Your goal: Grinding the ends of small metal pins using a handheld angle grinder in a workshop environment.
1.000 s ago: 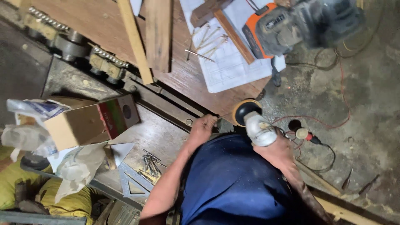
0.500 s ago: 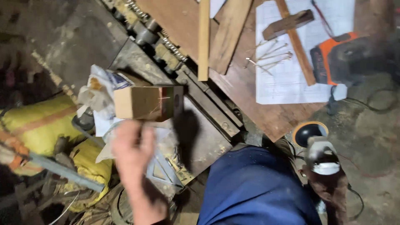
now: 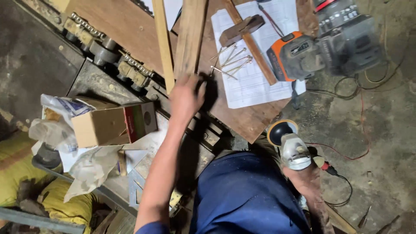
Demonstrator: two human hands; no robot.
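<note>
**Left hand laid on a wooden plank, angle grinder gripped in the right**

The left hand [image 3: 185, 99] is stretched forward over the workbench, and its fingers are spread flat at the near end of a wooden plank [image 3: 190, 37]. The plank is touched, not clasped; nothing is enclosed by the hand. A thinner wooden strip [image 3: 162, 43] is seen just beside the plank on its left, and both are laid on a brown board [image 3: 249, 121] that serves as the work surface.

The right hand [image 3: 308, 181] is held low beside the blue-clad leg and is closed around the body of an angle grinder [image 3: 289, 145], whose disc end is pointed towards the edge of the board. A cable is seen trailing from the tool across the concrete floor [image 3: 381, 143].

Further along the board, a sheet of paper [image 3: 255, 82] is spread out, with a few long nails [image 3: 229, 63] and a wooden square [image 3: 247, 37] lying on it. An orange power tool [image 3: 299, 56] is rested at the paper's right edge.

To the left of the forearm, a cardboard box [image 3: 110, 125] is set among crumpled plastic bags [image 3: 86, 169], near a row of metal rollers [image 3: 108, 50] on the machine bed.
</note>
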